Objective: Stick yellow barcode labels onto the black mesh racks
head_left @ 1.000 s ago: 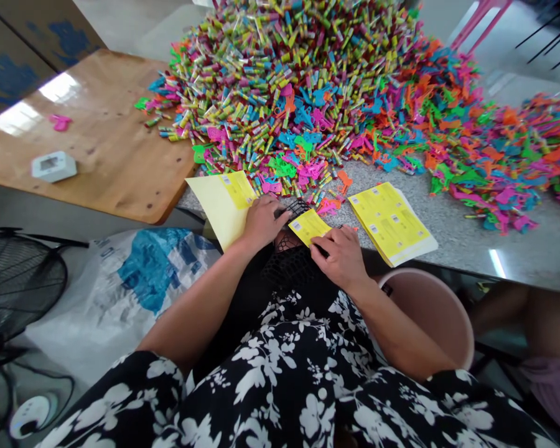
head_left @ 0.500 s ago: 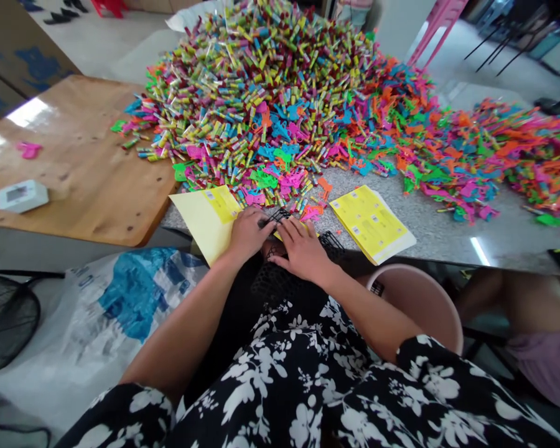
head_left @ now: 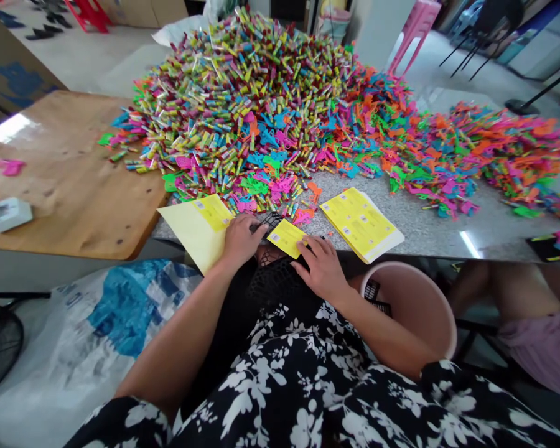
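Observation:
My left hand (head_left: 242, 241) rests at the table's front edge, its fingers curled on a black openwork plastic piece (head_left: 271, 219), partly hidden by the fingers. A small yellow printed label (head_left: 287, 238) lies tilted between my hands. Its right corner is under the fingertips of my right hand (head_left: 324, 266), which appears to pinch it. Left of my left hand is a pale sheet (head_left: 191, 230) with yellow printed labels on part of it. A stack of yellow label sheets (head_left: 360, 223) lies beyond my right hand.
A large heap of small striped tubes (head_left: 242, 93) and colourful plastic toy guns (head_left: 401, 137) covers the table's back. A pink bucket (head_left: 420, 311) with black grid pieces (head_left: 378, 298) stands at my right. A white device (head_left: 4, 214) sits on the wooden board (head_left: 74, 162).
My right hand has moved right and down, uncovering the yellow label. The black grid piece by that hand has gone from there, and more black pieces show in the bucket. The view has shifted.

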Action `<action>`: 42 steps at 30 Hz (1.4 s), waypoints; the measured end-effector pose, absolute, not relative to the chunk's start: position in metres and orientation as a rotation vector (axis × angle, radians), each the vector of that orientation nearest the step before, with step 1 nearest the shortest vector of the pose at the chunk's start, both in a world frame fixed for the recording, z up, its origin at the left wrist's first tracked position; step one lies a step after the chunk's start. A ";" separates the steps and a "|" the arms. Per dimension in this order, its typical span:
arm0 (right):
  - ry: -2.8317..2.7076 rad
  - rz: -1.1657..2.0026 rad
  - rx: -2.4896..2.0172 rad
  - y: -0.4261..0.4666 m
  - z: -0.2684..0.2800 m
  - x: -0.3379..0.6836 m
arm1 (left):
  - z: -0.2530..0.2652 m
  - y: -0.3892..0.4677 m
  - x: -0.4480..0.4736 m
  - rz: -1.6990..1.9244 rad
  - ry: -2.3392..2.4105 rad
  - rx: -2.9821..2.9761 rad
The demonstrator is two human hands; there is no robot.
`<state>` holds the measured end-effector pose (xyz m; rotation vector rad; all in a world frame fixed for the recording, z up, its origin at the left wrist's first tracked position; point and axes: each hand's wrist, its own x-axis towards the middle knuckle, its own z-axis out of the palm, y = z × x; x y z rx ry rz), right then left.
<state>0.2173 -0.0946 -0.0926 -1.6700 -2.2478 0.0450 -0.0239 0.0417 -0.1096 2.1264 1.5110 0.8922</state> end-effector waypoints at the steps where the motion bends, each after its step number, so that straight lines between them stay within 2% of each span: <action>1: -2.226 0.027 -1.634 -0.095 -0.094 0.219 | -0.109 0.042 -0.024 0.896 1.509 2.117; 8: -2.145 -0.102 -1.473 -0.100 -0.093 0.221 | -0.106 0.043 -0.022 0.916 1.460 1.925; 15: -2.135 -0.082 -1.443 -0.107 -0.095 0.229 | -0.090 0.036 -0.024 0.814 1.390 1.770; 20: -2.048 -0.010 -1.584 -0.108 -0.101 0.235 | -0.088 0.036 -0.028 0.819 1.256 1.686; 27: -1.943 0.313 -1.561 -0.110 -0.095 0.247 | -0.093 0.037 -0.025 0.831 1.240 1.677; 34: -1.188 0.958 -1.556 -0.113 -0.089 0.244 | -0.097 0.039 -0.025 0.835 1.234 1.691; 39: -0.971 0.966 -1.537 -0.119 -0.084 0.252 | -0.093 0.039 -0.024 0.847 1.194 1.694; 42: -0.704 1.000 -1.526 -0.150 -0.083 0.294 | -0.089 0.038 -0.025 0.876 1.182 1.686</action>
